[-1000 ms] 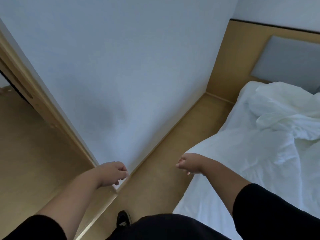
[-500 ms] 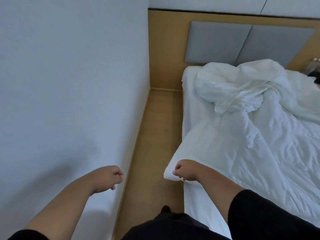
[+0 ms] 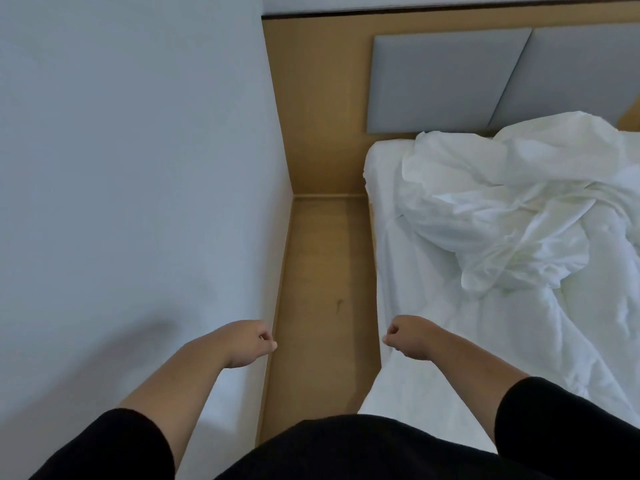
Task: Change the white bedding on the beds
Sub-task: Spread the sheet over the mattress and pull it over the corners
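Your left hand (image 3: 247,342) is fisted on nothing, beside the wall (image 3: 138,168); your right hand (image 3: 407,337) is fisted too, over the near-left edge of the bed (image 3: 398,271), can't tell if it pinches sheet. White bedding (image 3: 502,209) lies bunched toward the bed's headboard (image 3: 446,77)

White bedding (image 3: 502,216) lies rumpled in a heap at the head of the bed (image 3: 391,271), a creased white layer spreading flat below it, its edge draping over the side.
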### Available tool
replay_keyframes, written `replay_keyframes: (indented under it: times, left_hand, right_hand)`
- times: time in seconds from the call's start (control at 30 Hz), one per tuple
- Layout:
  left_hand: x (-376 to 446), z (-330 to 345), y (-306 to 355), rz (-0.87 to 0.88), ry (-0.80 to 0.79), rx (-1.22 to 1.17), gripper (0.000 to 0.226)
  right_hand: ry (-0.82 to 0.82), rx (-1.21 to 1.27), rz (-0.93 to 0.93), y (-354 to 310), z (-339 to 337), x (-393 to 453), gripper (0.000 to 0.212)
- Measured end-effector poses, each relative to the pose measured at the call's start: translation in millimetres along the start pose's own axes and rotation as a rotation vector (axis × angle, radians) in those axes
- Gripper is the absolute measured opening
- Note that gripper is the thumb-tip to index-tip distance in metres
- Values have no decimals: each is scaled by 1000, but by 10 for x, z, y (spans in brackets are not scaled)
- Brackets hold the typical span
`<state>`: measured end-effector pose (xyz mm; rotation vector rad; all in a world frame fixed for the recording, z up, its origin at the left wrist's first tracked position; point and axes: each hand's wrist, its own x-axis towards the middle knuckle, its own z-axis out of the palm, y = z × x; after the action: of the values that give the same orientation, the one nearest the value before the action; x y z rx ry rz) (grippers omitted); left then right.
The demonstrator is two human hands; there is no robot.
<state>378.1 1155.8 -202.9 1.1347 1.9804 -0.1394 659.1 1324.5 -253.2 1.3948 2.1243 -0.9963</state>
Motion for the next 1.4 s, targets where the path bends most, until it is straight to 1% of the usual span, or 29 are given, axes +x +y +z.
replay_keyframes:
  times: [0.1, 0.3, 0.4, 0.5, 0.63, 0.73, 0.83, 0.97, 1.03, 1.1, 1.13, 1.17, 1.2, 1.27, 1.3, 1.33, 1.4]
  left_hand:
    - [461, -461, 183, 35, -11, 50, 23]
    - [1610, -1261, 601, 110, -116, 158, 25]
    - [2365, -1682, 920, 209, -127, 240, 25]
    - [3165, -2152, 1330, 322, -112, 331, 25]
    - [3985, -2647, 1993, 434, -180, 546, 27]
    - [4380, -2863, 2539, 519, -241, 703, 27]
    - [4687, -2822, 3101, 618, -305, 833, 27]
    - [5041, -2451, 3858, 772, -372, 965, 28]
    - [5177, -2243, 4177, 831, -345, 1003, 35]
    - [5293, -2060, 4428, 886, -286, 1009, 43]
    - [5350, -1979, 4547, 907, -267, 1006, 45]
    - [5418, -1905, 4653, 925, -259, 1007, 46]
    - [5479, -1837, 4752, 941, -260, 1011, 49]
    - [5585, -1722, 4921, 974, -272, 996, 55]
    - [5635, -1664, 5000, 1006, -269, 984, 58]
    - [5682, -1603, 5075, 1038, -263, 978, 62]
    - [5777, -1466, 5182, 1074, -262, 976, 72]
  right_hand:
    - [39, 14, 5, -73, -404, 341, 23]
    - [34, 87, 97, -39, -911, 1020, 20]
    - [59, 146, 197, 57, -1186, 1384, 26]
    - [86, 234, 336, 136, -1446, 1757, 35]
    - [134, 369, 505, 154, -1743, 2027, 33]
    - [148, 506, 596, 114, -1855, 2092, 31]
    - [177, 637, 697, 210, -1891, 2091, 31]
    - [197, 746, 827, 643, -1931, 2101, 37]
    - [202, 790, 857, 920, -2000, 2197, 32]
    - [226, 823, 867, 1225, -2103, 2363, 29]
    - [275, 846, 893, 1400, -2158, 2452, 29]
    - [377, 891, 934, 1568, -2216, 2526, 31]
    - [515, 947, 990, 1731, -2280, 2580, 35]
    - [796, 1004, 1105, 2087, -2412, 2651, 51]
    - [878, 998, 1162, 2284, -2475, 2664, 61]
    - [912, 996, 1230, 2475, -2538, 2658, 73]
    - [870, 1040, 1367, 2853, -2589, 2660, 94]
